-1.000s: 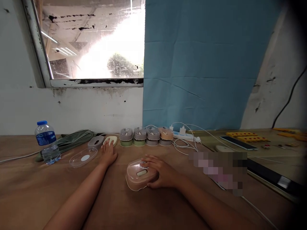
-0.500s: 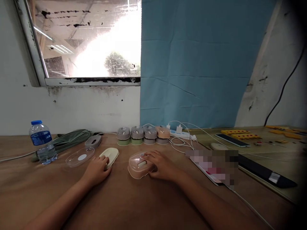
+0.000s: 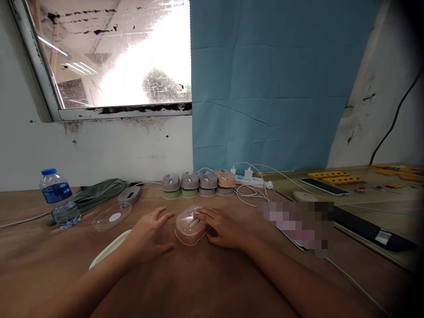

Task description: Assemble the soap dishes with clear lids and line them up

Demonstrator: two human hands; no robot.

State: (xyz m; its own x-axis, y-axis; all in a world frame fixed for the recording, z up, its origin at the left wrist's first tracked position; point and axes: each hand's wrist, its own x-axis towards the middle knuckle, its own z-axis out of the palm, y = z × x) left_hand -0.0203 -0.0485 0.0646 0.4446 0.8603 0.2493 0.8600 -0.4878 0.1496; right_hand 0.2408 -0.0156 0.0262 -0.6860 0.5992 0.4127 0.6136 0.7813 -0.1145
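Observation:
An oval pink box with a clear lid rests on the brown table in front of me. My right hand grips its right side, fingers over the lid and thumb low against the wall. Left of the box, my left hand is empty, its fingers and thumb spread toward the box but apart from it. A cream oval piece lies partly hidden under my left forearm. Beyond it are a loose clear lid with a white round sticker and a grey oval piece with a slot.
Several small stacked boxes with clear lids line the back. A water bottle and a green cloth bag stand left. A power strip with cables, a phone, a blurred-out device and yellow parts occupy the right.
My left hand has let go of the cream piece, which now lies further left and nearer me. That hand has moved right toward the pink box. My right hand stays on the box.

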